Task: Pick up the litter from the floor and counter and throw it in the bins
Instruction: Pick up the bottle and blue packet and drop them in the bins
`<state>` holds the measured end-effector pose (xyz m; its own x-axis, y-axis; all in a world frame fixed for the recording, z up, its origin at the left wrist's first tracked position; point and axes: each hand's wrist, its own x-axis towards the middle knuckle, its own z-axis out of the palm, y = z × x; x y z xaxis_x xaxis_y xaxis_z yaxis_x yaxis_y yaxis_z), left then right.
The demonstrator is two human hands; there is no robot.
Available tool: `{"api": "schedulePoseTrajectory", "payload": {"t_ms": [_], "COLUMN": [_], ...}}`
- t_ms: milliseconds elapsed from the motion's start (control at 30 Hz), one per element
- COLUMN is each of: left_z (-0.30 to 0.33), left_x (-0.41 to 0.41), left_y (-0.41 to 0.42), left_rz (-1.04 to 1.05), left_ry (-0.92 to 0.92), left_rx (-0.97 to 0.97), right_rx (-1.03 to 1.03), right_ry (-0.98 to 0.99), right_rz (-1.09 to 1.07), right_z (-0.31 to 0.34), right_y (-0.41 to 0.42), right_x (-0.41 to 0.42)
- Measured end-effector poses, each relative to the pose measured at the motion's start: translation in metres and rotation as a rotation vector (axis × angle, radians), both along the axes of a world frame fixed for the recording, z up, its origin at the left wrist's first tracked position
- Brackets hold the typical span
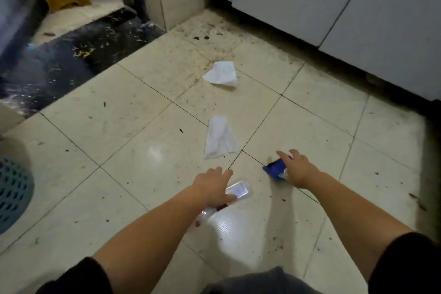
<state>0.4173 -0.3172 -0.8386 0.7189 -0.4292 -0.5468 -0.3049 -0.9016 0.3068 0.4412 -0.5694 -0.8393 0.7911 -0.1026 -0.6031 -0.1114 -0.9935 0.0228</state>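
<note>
My left hand [212,186] reaches down over a clear plastic wrapper [238,190] lying on the cream floor tiles; its fingers are spread and touch the wrapper's near edge. A blue wrapper [274,169] lies just to the right, and my right hand [296,169] rests on it with fingers apart, covering its right part. Two white tissues lie farther off: a flat one [219,137] just beyond my hands, a crumpled one [222,74] nearer the cabinets.
White cabinet doors [334,2] run along the right and back. A teal perforated basket [12,196] shows at the left edge. A dark marble threshold [71,59] leads to another room at upper left. Small dark crumbs speckle the tiles.
</note>
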Motion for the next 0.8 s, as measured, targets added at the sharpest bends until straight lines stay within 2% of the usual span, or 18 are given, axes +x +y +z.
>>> {"api": "schedulePoseTrajectory", "payload": {"t_ms": [133,267,433,600,800], "left_z": [-0.039,-0.05,-0.046,0.002,0.106], "left_x": [-0.026,-0.036,-0.034,-0.01,0.011], "left_y": [-0.006,-0.003,0.015,0.062,0.18], "left_rz": [0.055,0.088,0.199,0.323,0.581], "left_ry": [0.117,0.057,0.038,-0.124,-0.293], "left_rx": [0.07,0.118,0.091,-0.002,-0.158], "right_rx": [-0.021,-0.025,0.012,0.202,0.507], "right_ry": [0.077,-0.025,-0.077,-0.267,-0.506], "right_rz": [0.084,0.161,0.149,0.163,0.229], "right_z": [-0.032,-0.048,-0.043,0.002,0.1], "right_y": [-0.019,-0.018,0.0,0.066,0.221], "right_x": [-0.01,-0.014,-0.001,0.04,0.081]}}
